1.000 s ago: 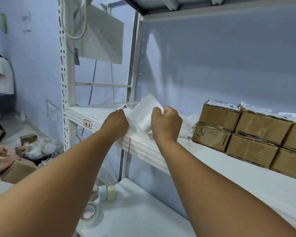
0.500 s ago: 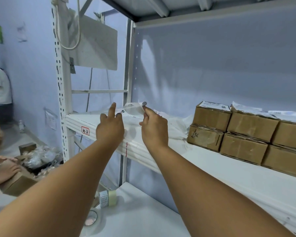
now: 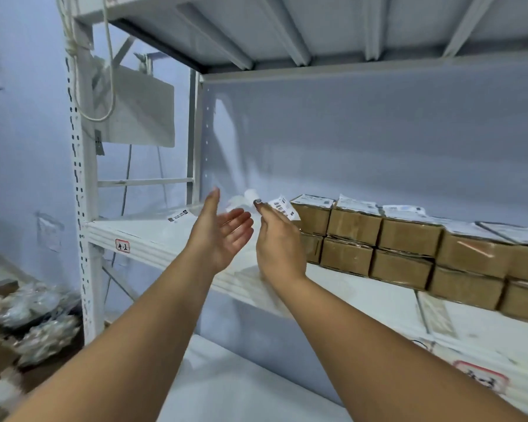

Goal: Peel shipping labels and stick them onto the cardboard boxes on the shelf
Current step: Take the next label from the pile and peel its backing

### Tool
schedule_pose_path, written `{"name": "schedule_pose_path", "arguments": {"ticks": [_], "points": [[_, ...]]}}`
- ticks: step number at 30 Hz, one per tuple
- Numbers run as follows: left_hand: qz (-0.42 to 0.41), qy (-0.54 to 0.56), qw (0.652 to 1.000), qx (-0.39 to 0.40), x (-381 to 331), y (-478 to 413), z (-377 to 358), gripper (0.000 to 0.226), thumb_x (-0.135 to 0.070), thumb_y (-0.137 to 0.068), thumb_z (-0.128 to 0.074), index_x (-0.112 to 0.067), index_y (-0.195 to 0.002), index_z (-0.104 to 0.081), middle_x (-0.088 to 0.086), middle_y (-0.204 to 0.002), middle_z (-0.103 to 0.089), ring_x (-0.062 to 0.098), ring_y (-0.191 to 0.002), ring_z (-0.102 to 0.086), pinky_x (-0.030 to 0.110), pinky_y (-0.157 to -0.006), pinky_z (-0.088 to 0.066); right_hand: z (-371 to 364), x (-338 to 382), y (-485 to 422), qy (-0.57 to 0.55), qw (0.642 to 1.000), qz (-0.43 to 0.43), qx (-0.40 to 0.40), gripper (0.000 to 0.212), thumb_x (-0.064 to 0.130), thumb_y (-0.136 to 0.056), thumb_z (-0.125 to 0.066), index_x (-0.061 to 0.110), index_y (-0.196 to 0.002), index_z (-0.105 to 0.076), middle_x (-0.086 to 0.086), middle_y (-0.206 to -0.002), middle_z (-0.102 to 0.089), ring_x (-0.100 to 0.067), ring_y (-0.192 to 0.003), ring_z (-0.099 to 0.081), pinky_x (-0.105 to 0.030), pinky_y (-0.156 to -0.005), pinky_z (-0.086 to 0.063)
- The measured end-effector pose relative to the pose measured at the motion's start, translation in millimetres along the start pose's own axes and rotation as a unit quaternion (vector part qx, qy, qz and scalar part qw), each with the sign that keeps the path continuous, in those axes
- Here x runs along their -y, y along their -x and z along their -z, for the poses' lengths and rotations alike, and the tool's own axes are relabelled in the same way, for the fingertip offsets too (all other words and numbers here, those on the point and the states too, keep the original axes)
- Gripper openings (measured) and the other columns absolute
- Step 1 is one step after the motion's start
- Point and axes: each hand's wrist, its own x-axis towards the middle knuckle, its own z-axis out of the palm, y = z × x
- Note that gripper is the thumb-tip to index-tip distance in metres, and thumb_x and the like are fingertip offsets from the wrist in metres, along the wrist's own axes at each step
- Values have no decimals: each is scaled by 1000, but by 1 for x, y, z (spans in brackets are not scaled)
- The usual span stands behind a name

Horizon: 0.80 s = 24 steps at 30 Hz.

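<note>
My right hand [image 3: 276, 239] pinches a white shipping label [image 3: 283, 207] with barcodes, held up just left of the nearest cardboard box [image 3: 313, 214]. My left hand [image 3: 223, 229] is raised beside it, palm turned inward and fingers straight, holding nothing. Brown cardboard boxes [image 3: 409, 242] stand in two stacked rows on the white shelf [image 3: 153, 236], running off to the right; white labels lie on top of the upper row. Crumpled white backing paper [image 3: 241, 202] lies on the shelf behind my hands. Another label [image 3: 178, 215] lies flat on the shelf to the left.
A white perforated upright [image 3: 81, 184] frames the shelf's left end, with a red-edged tag [image 3: 122, 246] on the shelf front. A lower shelf [image 3: 241, 388] runs below. Clear plastic bags [image 3: 40, 324] lie on the floor at left. The shelf above [image 3: 317, 32] hangs overhead.
Both hands lifted off the label sheets on the shelf. My right hand came away pinching a peeled label and moved right toward the boxes; my left hand opened. The view tilted upward.
</note>
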Motion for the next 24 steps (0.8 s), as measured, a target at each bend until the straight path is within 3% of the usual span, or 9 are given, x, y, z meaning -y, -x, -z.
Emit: {"name": "schedule_pose_path", "arguments": {"ticks": [3,6,8,10,13,15,18,21,24], "points": [[-9,-10,1000,-3,3,21,-29,9,-9,-92,-56,-4,-84,-55,8,-70,-63,18,-71,-63,27,-70,-55,33,-2,8,98,995,4,31,39,16,-97,-38,25,-133,-52,10,-145,-43,-21,-134,-25,-30,-109,-27],[-45,-65,997,-5,10,36,-51,14,5,-90,-51,-3,-78,-53,7,-63,-59,15,-54,-61,21,-50,-54,66,2,12,32,994,-89,52,30,44,-88,-46,30,-105,-66,14,-141,-43,-19,-136,-15,-38,-113,-15],[-75,-146,986,9,17,44,-64,12,6,-89,-52,-4,-82,-54,12,-81,-60,19,-68,-60,20,-51,-54,86,4,9,-29,989,-142,5,39,69,-73,-40,38,-63,-63,12,-108,-58,-18,-128,-30,-43,-109,-23],[-104,-208,972,30,26,53,-77,10,5,-88,-54,-4,-84,-58,14,-89,-61,21,-72,-61,25,-60,-53,105,4,8,-69,978,-186,-56,45,71,-73,-45,35,-46,-54,10,-68,-44,-21,-109,-41,-44,-98,-36],[-122,-246,960,57,39,67,-95,15,5,-87,-54,-6,-81,-62,4,-66,-65,10,-52,-61,24,-62,-50,132,0,10,-137,946,-274,-111,52,47,-83,-60,15,-47,-41,2,-58,-42,-24,-103,-35,-40,-89,-43],[-119,-248,960,59,47,74,-106,16,5,-88,-53,-7,-80,-60,-3,-49,-58,4,-39,-54,20,-52,-47,149,-4,13,-165,929,-297,-145,49,37,-85,-61,15,-45,-44,3,-55,-38,-24,-95,-34,-36,-77,-40],[-101,-246,961,74,55,81,-115,17,5,-89,-54,-9,-80,-59,-7,-43,-54,3,-35,-51,22,-57,-47,170,-12,16,-193,907,-320,-194,41,33,-86,-61,16,-50,-50,2,-53,-36,-26,-81,-40,-33,-63,-33],[-99,-235,965,63,60,80,-116,18,6,-89,-55,-11,-84,-53,0,-64,-59,3,-39,-53,20,-48,-45,192,-22,19,-241,888,-320,-226,40,24,-90,-60,14,-56,-42,-1,-55,-39,-25,-62,-40,-30,-63,-34],[-106,-225,968,-8,63,71,-110,27,4,-89,-54,-16,-99,-40,7,-96,-50,14,-62,-51,23,-47,-43,208,-29,22,-244,878,-313,-268,29,22,-91,-58,10,-67,-49,-3,-65,-49,-24,-67,-45,-28,-65,-37]]}}
